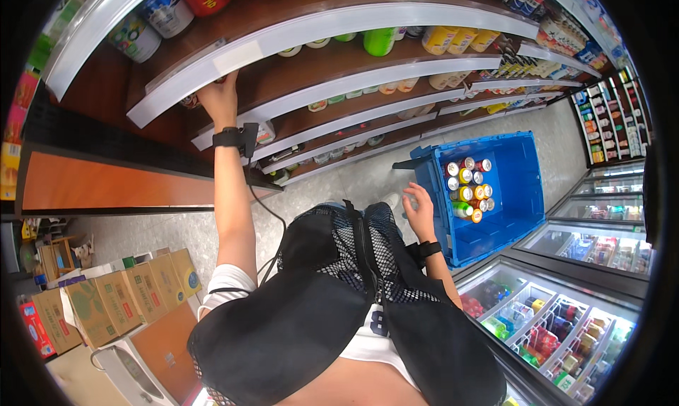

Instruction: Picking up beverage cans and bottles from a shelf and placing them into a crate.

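Note:
My left hand (221,100) reaches into a shelf bay under the white front rail (240,51). The rail hides its fingertips, so what they hold, if anything, cannot be made out. Just left of those fingers, part of a dark can (189,101) shows in the shadow of the shelf. My right hand (419,206) hovers by the near left side of a blue plastic crate (520,183), holding nothing, its fingers loosely bent and apart. Inside the crate, several drink cans (465,192) stand upright against the left part, with silver lids showing.
Brown shelves with white rails hold a green can (380,42), yellow cans (440,39) and large tins (168,11). Glass-topped chillers (559,321) run along the right. Cardboard boxes (117,300) stand at lower left. A cable (263,206) hangs from my left wrist.

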`<state>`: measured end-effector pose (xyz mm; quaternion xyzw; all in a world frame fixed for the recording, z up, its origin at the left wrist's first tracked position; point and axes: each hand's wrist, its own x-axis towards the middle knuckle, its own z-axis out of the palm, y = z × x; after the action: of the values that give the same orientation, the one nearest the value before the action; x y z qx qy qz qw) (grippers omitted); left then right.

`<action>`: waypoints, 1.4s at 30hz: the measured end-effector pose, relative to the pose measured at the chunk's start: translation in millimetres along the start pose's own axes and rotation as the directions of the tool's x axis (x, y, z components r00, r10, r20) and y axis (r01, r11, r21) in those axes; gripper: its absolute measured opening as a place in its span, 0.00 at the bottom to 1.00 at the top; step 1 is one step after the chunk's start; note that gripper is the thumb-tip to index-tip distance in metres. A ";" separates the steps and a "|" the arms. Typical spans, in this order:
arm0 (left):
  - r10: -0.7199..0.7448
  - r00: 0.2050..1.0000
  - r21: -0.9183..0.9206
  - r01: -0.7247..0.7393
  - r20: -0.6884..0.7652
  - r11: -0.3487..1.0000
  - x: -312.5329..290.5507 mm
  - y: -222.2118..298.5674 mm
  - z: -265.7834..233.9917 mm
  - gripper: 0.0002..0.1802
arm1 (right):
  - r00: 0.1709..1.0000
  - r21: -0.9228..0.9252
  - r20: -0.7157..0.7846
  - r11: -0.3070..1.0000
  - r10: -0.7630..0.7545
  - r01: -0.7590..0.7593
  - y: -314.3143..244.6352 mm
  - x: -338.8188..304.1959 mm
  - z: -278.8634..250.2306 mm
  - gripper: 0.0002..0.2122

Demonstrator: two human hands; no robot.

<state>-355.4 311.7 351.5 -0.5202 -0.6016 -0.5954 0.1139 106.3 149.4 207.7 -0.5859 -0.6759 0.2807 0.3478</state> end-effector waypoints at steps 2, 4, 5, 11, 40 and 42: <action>0.077 0.994 0.143 -0.088 0.081 0.986 1.3 11.4 -12.1 0.22 | 1.000 0.002 -0.005 1.000 0.007 -0.007 1.8 0.8 0.4 0.08; 0.126 0.983 0.231 -0.154 0.130 0.961 0.5 10.6 -23.4 0.25 | 1.000 -0.016 0.009 0.999 -0.030 0.030 2.8 3.5 2.1 0.08; 0.187 0.966 0.317 -0.237 0.180 0.918 -1.1 8.6 -29.3 0.31 | 0.999 -0.013 0.012 0.999 -0.033 0.033 -0.7 5.9 3.2 0.08; 0.233 0.870 0.367 -0.407 0.435 0.836 -7.3 49.5 -37.1 0.42 | 1.000 0.028 -0.009 0.999 -0.022 0.022 -29.4 14.0 -4.2 0.09; -0.191 0.225 0.025 0.583 0.955 0.812 -147.7 141.1 66.9 0.32 | 0.786 -0.174 -0.205 0.768 0.584 -0.616 32.6 -32.0 -39.4 0.32; -0.231 0.210 0.055 0.616 0.950 0.786 -141.7 148.3 65.5 0.31 | 0.759 -0.346 -0.074 0.697 0.647 -0.628 49.0 -35.0 -20.6 0.32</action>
<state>-149.5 259.8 315.6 -0.5815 -0.5640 -0.2938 -0.5074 154.5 121.8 176.5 -0.8279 -0.4786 0.2746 0.1007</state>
